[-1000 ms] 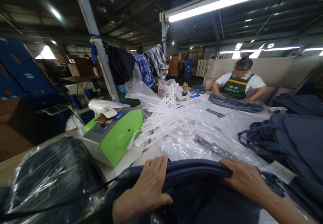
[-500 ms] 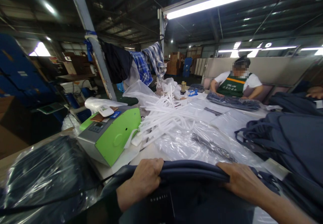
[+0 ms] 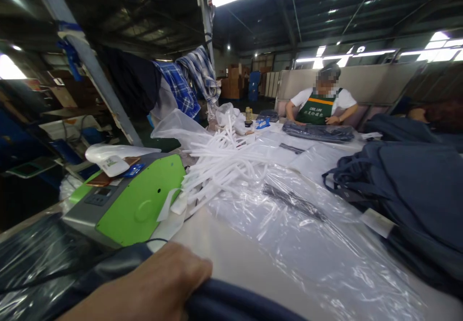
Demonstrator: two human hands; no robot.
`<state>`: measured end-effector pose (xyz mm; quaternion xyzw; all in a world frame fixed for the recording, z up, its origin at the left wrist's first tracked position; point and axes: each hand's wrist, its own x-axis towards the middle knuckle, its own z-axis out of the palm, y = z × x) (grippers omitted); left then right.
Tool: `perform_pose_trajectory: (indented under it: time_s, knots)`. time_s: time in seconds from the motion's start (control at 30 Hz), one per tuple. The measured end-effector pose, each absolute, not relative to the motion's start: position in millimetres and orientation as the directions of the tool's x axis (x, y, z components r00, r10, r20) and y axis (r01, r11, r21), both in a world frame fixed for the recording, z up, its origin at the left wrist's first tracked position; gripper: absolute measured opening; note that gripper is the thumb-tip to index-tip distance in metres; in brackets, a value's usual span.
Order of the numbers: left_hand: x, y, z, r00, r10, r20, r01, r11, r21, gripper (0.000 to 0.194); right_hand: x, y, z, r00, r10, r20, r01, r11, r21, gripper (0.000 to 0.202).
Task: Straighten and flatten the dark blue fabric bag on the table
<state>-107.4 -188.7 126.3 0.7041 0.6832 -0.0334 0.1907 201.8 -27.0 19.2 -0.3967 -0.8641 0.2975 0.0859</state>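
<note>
My left hand (image 3: pixel 164 280) is a fist at the bottom edge, closed over the rolled rim of a dark navy bag (image 3: pixel 231 304) that lies low in front of me. My right hand is out of view. Beyond the bag, clear plastic sheets (image 3: pixel 311 244) spread over the white table (image 3: pixel 224 246). A green and grey machine (image 3: pixel 130 205) stands just behind my left hand.
A heap of white plastic strips (image 3: pixel 220 167) lies mid-table. Navy bags (image 3: pixel 408 191) are piled on the right. Bagged dark goods (image 3: pixel 32 263) sit at the left. A person in a green apron (image 3: pixel 320 106) works at the far end. Shirts (image 3: pixel 181 85) hang from a pole.
The bag has dropped toward the bottom edge and closer to me. My right hand has left the view. My left hand went from flat on the bag to clenched on its rim.
</note>
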Motion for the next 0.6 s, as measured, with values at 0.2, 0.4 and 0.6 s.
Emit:
perform_pose_trajectory:
  time_s: [0.2,0.4,0.6]
  knots:
    - [-117.6,-23.5,66.4,0.044,0.789,-0.613,0.978,0.091,0.187,0.027,176.9,34.8,29.7,-0.598,0.495,-0.63,0.726,0.002,-0.688,0.029]
    - [-129.7,49.5,-32.9,0.144,0.735,-0.662,0.968,0.033,0.248,0.042,166.3,103.9,-49.4,-0.453,0.558,-0.695,0.825,-0.033,-0.564,0.027]
    - [-141.4,67.7,-100.6,0.21,0.682,-0.7,0.953,0.018,0.303,0.06,174.9,116.5,-103.8,-0.428,0.424,-0.798,0.843,-0.132,-0.522,0.033]
